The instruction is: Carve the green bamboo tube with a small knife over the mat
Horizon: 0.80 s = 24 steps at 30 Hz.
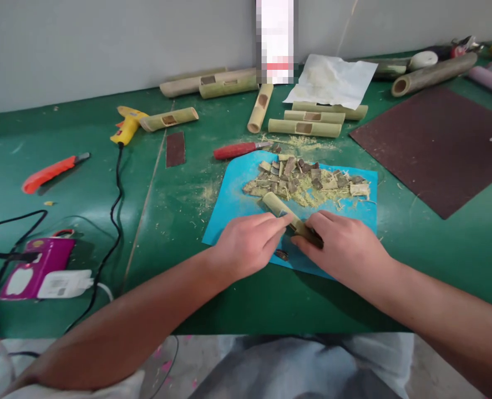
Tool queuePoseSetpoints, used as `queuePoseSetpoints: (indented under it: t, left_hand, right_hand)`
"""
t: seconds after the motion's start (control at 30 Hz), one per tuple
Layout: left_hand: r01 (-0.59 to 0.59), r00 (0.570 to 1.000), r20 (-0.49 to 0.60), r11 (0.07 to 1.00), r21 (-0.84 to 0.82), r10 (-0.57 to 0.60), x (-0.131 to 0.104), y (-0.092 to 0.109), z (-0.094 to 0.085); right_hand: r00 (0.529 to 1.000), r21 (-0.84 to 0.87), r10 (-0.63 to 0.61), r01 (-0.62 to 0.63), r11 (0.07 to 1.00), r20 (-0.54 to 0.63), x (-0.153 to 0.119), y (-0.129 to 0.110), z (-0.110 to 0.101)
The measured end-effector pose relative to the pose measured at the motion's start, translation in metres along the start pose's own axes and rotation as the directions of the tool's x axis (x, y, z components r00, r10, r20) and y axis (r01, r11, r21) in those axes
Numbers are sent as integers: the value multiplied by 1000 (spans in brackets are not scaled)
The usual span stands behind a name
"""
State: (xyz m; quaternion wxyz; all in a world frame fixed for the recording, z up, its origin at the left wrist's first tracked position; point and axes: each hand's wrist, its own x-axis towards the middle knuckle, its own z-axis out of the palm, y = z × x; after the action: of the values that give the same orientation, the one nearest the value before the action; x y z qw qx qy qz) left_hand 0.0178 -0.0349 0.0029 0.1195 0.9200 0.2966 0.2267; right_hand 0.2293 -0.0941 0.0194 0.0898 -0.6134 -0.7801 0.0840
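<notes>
A short bamboo tube (275, 203) with a cut opening in its side lies slantwise over the blue sheet (224, 213). Its near end is in the grip of my right hand (345, 238), with thumb and fingers on either side. My left hand (249, 244) is closed, its fingertips pressed together at the tube's opening. Whatever those fingers may pinch is hidden. Just beyond the tube, bamboo chips (287, 173) and pale sawdust (312, 197) are heaped on the sheet. A small dark chip (282, 255) rests below the tube, between my hands.
A red-handled knife (235, 151) lies behind the sheet. Notched bamboo tubes (304, 128) are at the back, near white paper (329, 80). On the left are a yellow glue gun (127, 124), an orange cutter (50, 173) and a purple power strip (41, 266). Brown sandpaper (437, 149) covers the right.
</notes>
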Motion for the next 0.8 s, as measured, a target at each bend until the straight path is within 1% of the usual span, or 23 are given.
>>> queuePoseSetpoints:
  t: [0.07, 0.17, 0.23, 0.37, 0.4, 0.43, 0.53, 0.6, 0.67, 0.8]
  left_hand:
    - [21, 1000, -13, 1000, -5, -21, 0, -1, 0]
    - [103, 989, -107, 995, 15, -101, 2, -5, -3]
    - [119, 985, -128, 993, 23, -115, 3, -5, -3]
    - [13, 999, -38, 1000, -11, -14, 2, 0, -1]
    - [0, 1000, -24, 1000, -25, -1, 2, 0, -1]
    - [11, 1000, -27, 999, -32, -12, 2, -1, -1]
    - [114, 989, -92, 993, -14, -115, 4, -5, -5]
    - [178, 978, -112, 984, -12, -178, 6, -7, -8]
    - [234, 967, -99, 971, -43, -237, 6, -5, -10]
    - [336, 935, -50, 922, -194, -351, 3, 2, -12]
  right_hand:
    - [1000, 5, -5, 5, 1000, -12, 0, 0, 0]
    - [1000, 18, 5, -5, 1000, -2, 0, -1, 0]
    - [1000, 16, 13, -13, 1000, -1, 0, -1, 0]
    - [1000, 5, 2, -2, 1000, -12, 0, 0, 0]
    - [1000, 7, -1, 1, 1000, -9, 0, 0, 0]
    - [1000, 10, 1, -1, 1000, -6, 0, 0, 0]
    - [1000, 25, 12, -12, 1000, 8, 0, -1, -1]
    - [1000, 34, 18, -18, 999, 17, 0, -1, -2]
    - [1000, 37, 20, -21, 999, 22, 0, -2, -2]
    - [999, 30, 27, -27, 999, 32, 1, -2, -2]
